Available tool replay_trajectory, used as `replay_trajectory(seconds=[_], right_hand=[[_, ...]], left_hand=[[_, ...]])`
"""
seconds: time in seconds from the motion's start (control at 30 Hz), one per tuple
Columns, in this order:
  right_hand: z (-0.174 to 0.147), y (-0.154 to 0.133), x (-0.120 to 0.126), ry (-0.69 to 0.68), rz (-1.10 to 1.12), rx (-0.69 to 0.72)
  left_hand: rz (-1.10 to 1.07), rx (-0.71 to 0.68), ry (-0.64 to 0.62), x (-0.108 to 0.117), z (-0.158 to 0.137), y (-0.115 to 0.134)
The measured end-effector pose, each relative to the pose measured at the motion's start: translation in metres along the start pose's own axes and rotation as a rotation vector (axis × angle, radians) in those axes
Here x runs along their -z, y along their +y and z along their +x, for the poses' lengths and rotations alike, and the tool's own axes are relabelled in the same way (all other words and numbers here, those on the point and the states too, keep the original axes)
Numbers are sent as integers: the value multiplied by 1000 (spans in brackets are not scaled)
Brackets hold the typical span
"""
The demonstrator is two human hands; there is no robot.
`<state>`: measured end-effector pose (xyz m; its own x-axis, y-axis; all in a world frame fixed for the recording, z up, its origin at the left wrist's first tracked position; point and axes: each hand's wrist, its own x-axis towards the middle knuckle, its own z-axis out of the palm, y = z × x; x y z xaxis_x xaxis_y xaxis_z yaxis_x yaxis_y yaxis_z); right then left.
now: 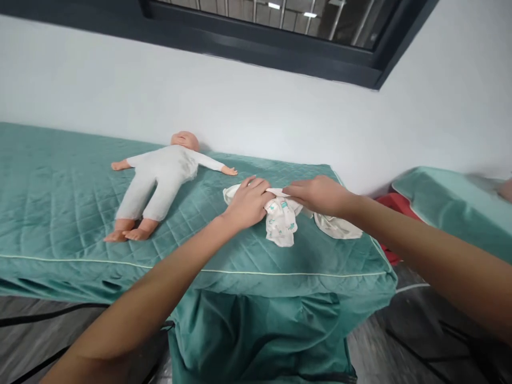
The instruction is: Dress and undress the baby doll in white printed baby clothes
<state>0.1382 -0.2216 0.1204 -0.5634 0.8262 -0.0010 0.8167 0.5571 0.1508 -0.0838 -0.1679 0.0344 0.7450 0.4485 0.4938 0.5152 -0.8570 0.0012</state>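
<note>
A small white baby garment with a teal print (281, 223) lies bunched near the right end of the green bed. My left hand (250, 201) is closed on its left part, fingers bent over the fabric. Opposite it, my right hand (320, 196) pinches the upper edge of the same cloth, and the two hands are close together. Part of the garment hangs down between them; its full shape is hidden by my hands. Pale cloth (338, 226) lies beneath my right wrist, and I cannot tell whether it belongs to the same piece.
A baby doll (162, 173) in a white suit lies on its back to the left, arms spread. The quilted green bed cover (72, 213) runs along the white wall, under a dark window frame (260, 45). Another green-covered surface (452, 197) and red fabric (396, 205) are at the right.
</note>
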Motion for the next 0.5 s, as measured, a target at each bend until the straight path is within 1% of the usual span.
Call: replay_trajectory(seconds=[0.07, 0.13, 0.23, 0.3, 0.33, 0.4, 0.43, 0.47, 0.5], right_hand=[[-27, -4, 6, 8, 19, -62], [-49, -6, 6, 50, 135, -189], [-66, -18, -10, 155, 468, -440], [-64, -35, -29, 211, 740, -579], [-59, -47, -39, 215, 887, -622], [-42, -71, -60, 162, 1223, -637], [-31, -83, -69, 134, 1385, -603], [-20, -94, -78, 129, 1491, -543], [-8, -103, -85, 149, 1515, -469]], left_hand=[[88, -31, 26, 10, 4, 5], [162, -17, 75, 24, 3, 10], [201, 88, 189, 42, -2, 17], [212, 189, 283, 48, -6, 23], [220, 242, 329, 49, -7, 27], [229, 333, 394, 48, -10, 37], [225, 362, 399, 46, -12, 44], [212, 375, 381, 45, -16, 52], [193, 368, 341, 44, -20, 60]])
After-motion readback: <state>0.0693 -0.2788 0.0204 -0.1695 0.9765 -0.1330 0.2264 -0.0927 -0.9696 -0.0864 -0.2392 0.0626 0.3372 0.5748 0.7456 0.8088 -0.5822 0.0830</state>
